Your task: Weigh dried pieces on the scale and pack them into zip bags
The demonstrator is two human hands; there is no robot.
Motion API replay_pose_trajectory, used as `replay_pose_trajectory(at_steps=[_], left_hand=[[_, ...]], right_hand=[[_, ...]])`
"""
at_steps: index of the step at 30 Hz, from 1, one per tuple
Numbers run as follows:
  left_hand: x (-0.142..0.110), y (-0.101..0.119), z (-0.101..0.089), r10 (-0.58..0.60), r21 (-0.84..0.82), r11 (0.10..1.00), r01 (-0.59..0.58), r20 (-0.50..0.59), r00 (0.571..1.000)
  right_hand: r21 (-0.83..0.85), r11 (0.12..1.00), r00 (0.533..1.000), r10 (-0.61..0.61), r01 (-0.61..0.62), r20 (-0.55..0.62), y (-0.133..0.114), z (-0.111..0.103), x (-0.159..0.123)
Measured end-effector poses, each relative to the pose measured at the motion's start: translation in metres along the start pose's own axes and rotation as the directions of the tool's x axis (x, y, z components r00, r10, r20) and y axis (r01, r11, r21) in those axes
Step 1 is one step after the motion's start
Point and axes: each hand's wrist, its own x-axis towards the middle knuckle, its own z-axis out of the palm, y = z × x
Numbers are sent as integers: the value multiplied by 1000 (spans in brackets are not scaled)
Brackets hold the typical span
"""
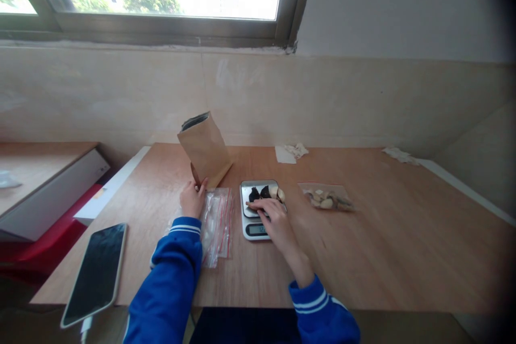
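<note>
My left hand (193, 199) is closed at the foot of an upright kraft paper bag (205, 146). A thin reddish-brown piece (195, 175) sticks up from its fingers, beside the bag. Beneath that wrist lie several clear zip bags (215, 226) with red seal lines. My right hand (274, 219) rests over a small digital scale (246, 226), fingers bent around a slim tan piece (251, 204) whose end shows past the fingertips. On the scale's plate sit black dried pieces (260, 193) and pale ones (277, 192). The hand partly covers the display.
Right of the scale lies a filled zip bag of pale and brown slices (328, 199). Crumpled tissue (296, 150) is near the wall. A phone or tablet (97, 271) with a plugged-in cable overhangs the table's front left edge. A red seat (52, 252) shows at left.
</note>
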Motion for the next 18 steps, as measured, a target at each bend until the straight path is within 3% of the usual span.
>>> replay_pose_trajectory(at_steps=[5, 10, 18], left_hand=[[0, 0, 0, 29, 26, 999, -29, -5, 1000], [1, 2, 0, 16, -16, 1000, -17, -30, 999], [3, -1, 4, 49, -207, 975, -83, -160, 986]], right_hand=[[-22, 998, 990, 63, -66, -127, -6, -9, -6], [-13, 985, 943, 161, -172, -293, 3, -23, -23], [-5, 944, 878, 305, -330, -368, 29, -30, -61]])
